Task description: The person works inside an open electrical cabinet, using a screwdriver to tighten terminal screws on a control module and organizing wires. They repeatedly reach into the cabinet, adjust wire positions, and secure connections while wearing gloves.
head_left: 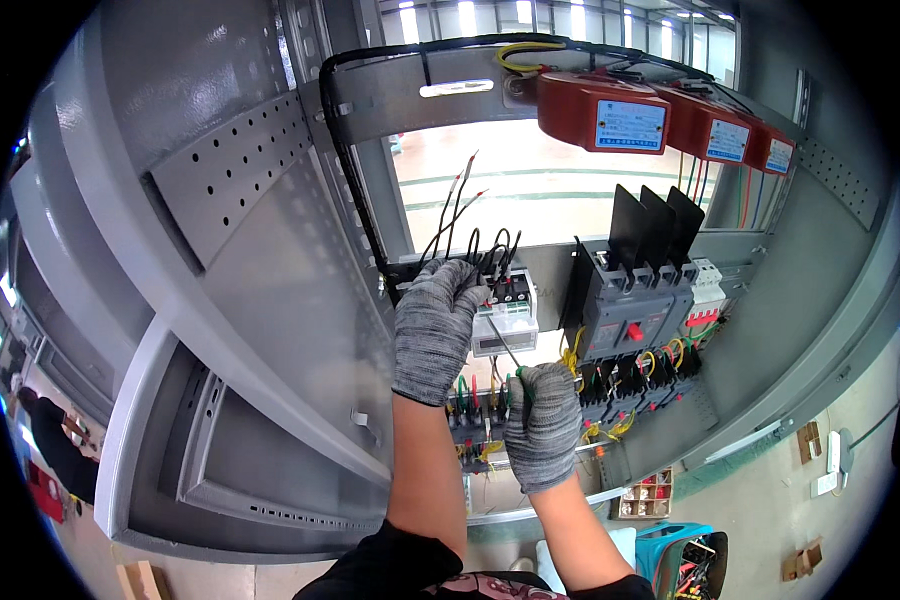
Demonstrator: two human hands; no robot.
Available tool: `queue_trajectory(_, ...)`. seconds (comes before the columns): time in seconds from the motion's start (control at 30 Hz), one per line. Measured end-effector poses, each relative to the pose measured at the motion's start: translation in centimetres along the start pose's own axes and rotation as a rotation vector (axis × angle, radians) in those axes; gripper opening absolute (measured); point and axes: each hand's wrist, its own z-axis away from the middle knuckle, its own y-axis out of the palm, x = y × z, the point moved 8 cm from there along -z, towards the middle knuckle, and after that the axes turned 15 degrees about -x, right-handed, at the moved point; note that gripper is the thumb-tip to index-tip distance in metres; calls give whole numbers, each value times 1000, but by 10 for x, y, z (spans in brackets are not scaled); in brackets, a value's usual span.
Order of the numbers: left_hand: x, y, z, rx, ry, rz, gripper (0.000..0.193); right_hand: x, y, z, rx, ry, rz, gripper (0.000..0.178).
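My left hand (436,328), in a grey knit glove, is closed in a pinch around a black wire (443,228) at the left side of a small white electrical module with a clear cover (516,328). More black wires loop out of the module's top terminals, and two thin ends stand loose above my fingers. My right hand (546,425), gloved alike, is wrapped around a screwdriver (503,341) with a green handle. Its shaft slants up and left, with the tip by the module's left terminals near my left fingertips. Exact contact of the tip is hidden.
Grey cabinet walls enclose the work. Right of the module sits a grey breaker (630,315) with black barrier plates. Red current transformers (602,115) hang from the upper beam. Wired terminals (610,395) line the lower rail. A teal tool bag (685,555) lies below. Another person (60,445) is far left.
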Motion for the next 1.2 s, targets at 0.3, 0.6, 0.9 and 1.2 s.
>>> queue_trajectory(0.3, -4, 2, 1, 12, 121, -34, 11, -5, 0, -3, 24, 62, -87, 9)
queue_trajectory(0.6, -5, 3, 1, 11, 136, -16, 9, -13, 1, 0, 40, 84, -107, 10)
queue_trajectory(0.9, -9, 0, 3, -21, 284, -103, 12, -16, 0, -3, 40, 43, -128, 19)
queue_trajectory(1.2, -5, -4, 6, 5, 38, 71, 10, -18, -1, -5, 41, 43, -153, 17)
